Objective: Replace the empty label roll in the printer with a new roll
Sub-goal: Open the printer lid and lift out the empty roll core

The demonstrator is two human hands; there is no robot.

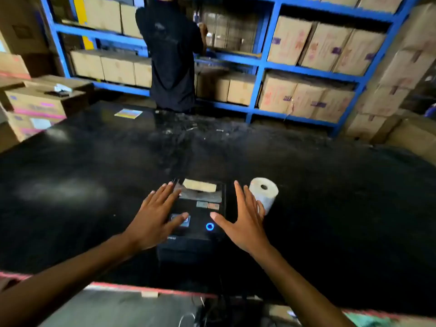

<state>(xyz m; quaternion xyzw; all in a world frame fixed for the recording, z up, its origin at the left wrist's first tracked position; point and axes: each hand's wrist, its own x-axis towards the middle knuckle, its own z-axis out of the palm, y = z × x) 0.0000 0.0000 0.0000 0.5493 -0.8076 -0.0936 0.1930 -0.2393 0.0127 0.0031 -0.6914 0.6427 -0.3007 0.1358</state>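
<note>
A black label printer [199, 215] sits on the black table near me, with a glowing blue ring button on its top right and a pale label strip at its far end. My left hand [154, 215] hovers open over the printer's left side, thumb above a small sticker. My right hand [245, 218] is open at the printer's right edge, fingers spread, holding nothing. A white label roll [265, 193] stands on end on the table just right of my right hand, partly behind its fingers.
The black table [94, 185] stretches wide, with a coloured card [128, 113] at its far side. A person in dark clothes [172, 55] stands behind it facing blue shelves [259, 64] of cardboard boxes. Stacked boxes flank both sides. Cables hang below the near table edge.
</note>
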